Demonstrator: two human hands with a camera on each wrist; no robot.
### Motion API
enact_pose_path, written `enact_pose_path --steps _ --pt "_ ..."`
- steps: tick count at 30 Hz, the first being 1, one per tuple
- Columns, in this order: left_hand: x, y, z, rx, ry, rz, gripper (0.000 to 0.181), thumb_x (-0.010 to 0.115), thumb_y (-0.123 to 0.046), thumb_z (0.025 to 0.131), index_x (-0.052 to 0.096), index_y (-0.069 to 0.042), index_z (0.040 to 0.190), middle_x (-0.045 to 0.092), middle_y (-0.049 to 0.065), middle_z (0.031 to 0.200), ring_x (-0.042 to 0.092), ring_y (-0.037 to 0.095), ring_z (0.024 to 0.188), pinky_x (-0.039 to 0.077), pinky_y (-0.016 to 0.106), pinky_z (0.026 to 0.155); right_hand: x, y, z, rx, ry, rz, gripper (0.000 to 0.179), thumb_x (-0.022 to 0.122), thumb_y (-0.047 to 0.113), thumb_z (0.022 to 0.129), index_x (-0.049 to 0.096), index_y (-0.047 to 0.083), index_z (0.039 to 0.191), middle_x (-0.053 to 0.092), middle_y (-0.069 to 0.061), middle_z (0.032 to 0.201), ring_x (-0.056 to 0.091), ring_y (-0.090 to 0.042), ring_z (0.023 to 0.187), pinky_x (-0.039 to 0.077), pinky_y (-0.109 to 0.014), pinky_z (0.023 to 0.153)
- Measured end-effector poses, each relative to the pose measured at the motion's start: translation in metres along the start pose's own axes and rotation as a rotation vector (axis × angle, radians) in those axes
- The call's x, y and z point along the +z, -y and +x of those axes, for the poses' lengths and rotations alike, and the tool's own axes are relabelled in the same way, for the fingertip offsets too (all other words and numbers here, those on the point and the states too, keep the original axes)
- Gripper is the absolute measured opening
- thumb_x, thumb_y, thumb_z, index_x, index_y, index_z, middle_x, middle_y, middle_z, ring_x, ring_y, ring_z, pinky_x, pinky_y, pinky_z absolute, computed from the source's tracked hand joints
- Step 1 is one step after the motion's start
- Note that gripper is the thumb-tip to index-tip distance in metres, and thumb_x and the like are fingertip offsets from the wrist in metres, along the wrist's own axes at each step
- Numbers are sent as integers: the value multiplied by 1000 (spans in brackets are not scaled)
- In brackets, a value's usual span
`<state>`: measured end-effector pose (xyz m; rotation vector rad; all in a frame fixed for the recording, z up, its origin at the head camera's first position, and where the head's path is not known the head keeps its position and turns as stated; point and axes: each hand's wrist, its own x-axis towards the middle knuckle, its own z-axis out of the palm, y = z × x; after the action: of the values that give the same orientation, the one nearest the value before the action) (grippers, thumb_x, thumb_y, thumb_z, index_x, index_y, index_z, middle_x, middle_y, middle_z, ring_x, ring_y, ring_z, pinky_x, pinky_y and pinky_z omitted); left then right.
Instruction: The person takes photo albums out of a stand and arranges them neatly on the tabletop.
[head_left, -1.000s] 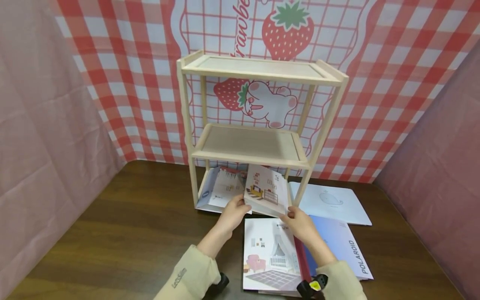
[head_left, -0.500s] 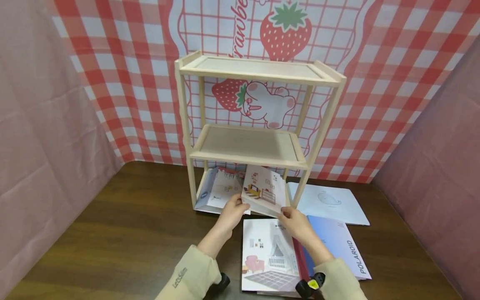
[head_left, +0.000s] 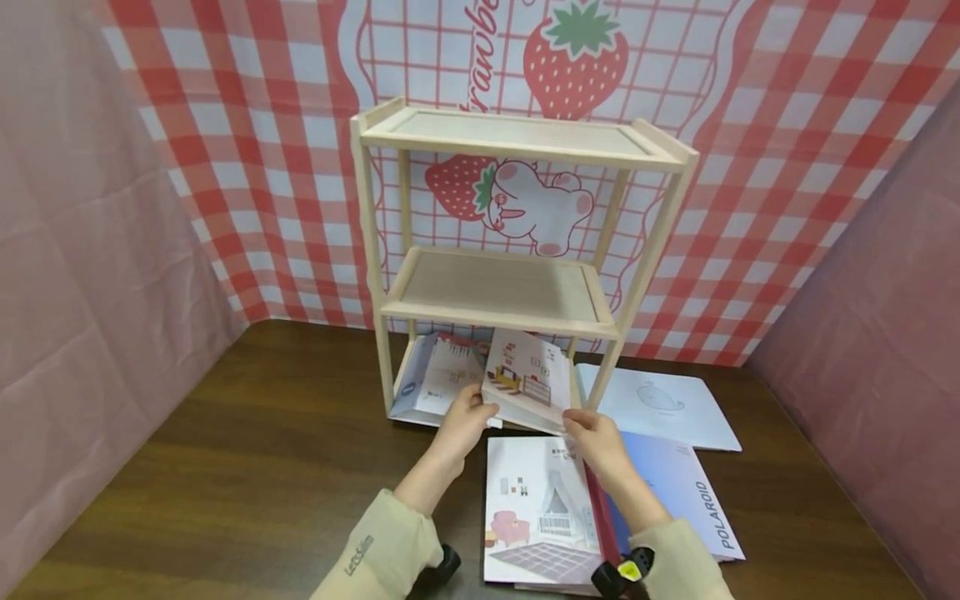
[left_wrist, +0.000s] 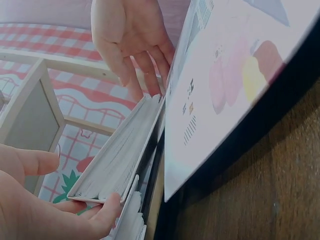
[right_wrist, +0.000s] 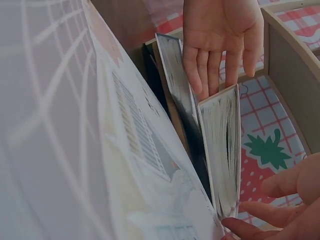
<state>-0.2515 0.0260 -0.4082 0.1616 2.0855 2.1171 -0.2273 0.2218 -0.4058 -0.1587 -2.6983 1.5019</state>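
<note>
A thick book (head_left: pixel 528 371) with a furnished room drawn on its white cover lies tilted on the lowest shelf. My left hand (head_left: pixel 462 423) grips its near left corner, fingers low against the edge; in the left wrist view the thumb stands off the cover. At the near right corner, my right hand (head_left: pixel 596 437) holds the book by the fingertips. White page edges (right_wrist: pixel 222 145) face outward between the hands. Left of it, a second book (head_left: pixel 450 371) lies on the same shelf, partly beneath the held one.
A pale wooden shelf rack (head_left: pixel 498 317) stands at the back, its middle board just above the books. In front lies a book with a pink armchair (head_left: pixel 536 517). To the right are a blue POLAROID book (head_left: pixel 678 492) and a whale-covered book (head_left: pixel 660 404).
The held book has shifted slightly left on the lowest shelf, both hands moving with it. The other books stay where they were.
</note>
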Motion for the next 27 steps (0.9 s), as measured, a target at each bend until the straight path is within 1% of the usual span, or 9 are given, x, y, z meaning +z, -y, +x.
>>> enact_pose_path --steps 3,6,10,13,16,20,23,26,27 --pt "0 0 1 2 -11 1 51 49 -12 89 32 5 134 44 23 130 43 35 119 35 49 99 0 0 1 7 -35 75 33 45 5 91 52 -15 116 51 -32 120 49 -39 110 40 -47 94" --pt "-1 -1 1 13 -22 -7 51 49 -13 88 33 3 134 45 21 129 44 33 118 36 47 98 0 1 2 29 -67 154 32 46 3 90 53 -14 116 52 -30 119 49 -33 109 41 -39 93" --pt "-2 -4 0 25 -28 -12 52 50 -13 88 33 3 134 45 21 127 45 32 116 38 46 97 -2 1 2 69 -87 216 33 48 3 88 54 -13 117 53 -28 120 50 -23 102 43 -24 82" --pt "-3 -5 -2 34 -27 -9 52 49 -13 88 31 4 134 44 22 127 46 32 114 38 45 96 -3 1 1 87 -96 230 33 49 3 87 55 -13 115 54 -27 118 51 -16 94 43 -17 75" --pt "-2 -5 -3 38 -32 -17 52 49 -13 89 31 5 134 44 23 125 46 32 113 38 45 97 -4 1 -1 95 -92 227 32 50 3 87 55 -13 114 54 -26 117 51 -11 89 43 -16 73" --pt "1 -4 -4 52 -76 -14 47 51 -10 87 36 5 129 47 22 118 48 30 108 39 44 94 -6 1 -4 95 -76 212 31 51 4 87 56 -13 113 56 -25 113 53 -7 83 45 -19 73" --pt "5 -3 -5 71 -120 7 41 53 -9 85 40 5 122 49 21 112 49 28 102 42 41 89 -7 2 -6 98 -71 203 31 53 4 87 56 -12 112 60 -21 106 52 -5 78 45 -21 73" --pt "7 -3 -6 66 -154 25 38 54 -11 86 42 3 118 50 18 109 49 26 99 43 39 85 -8 3 -7 109 -63 204 32 54 5 86 55 -12 113 62 -15 97 52 -7 75 45 -23 71" --pt "8 -4 -6 68 -155 16 37 53 -12 86 41 3 118 49 18 108 49 26 98 43 39 84 -8 3 -8 113 -59 205 32 54 5 86 55 -12 113 62 -13 95 52 -7 75 45 -24 71"
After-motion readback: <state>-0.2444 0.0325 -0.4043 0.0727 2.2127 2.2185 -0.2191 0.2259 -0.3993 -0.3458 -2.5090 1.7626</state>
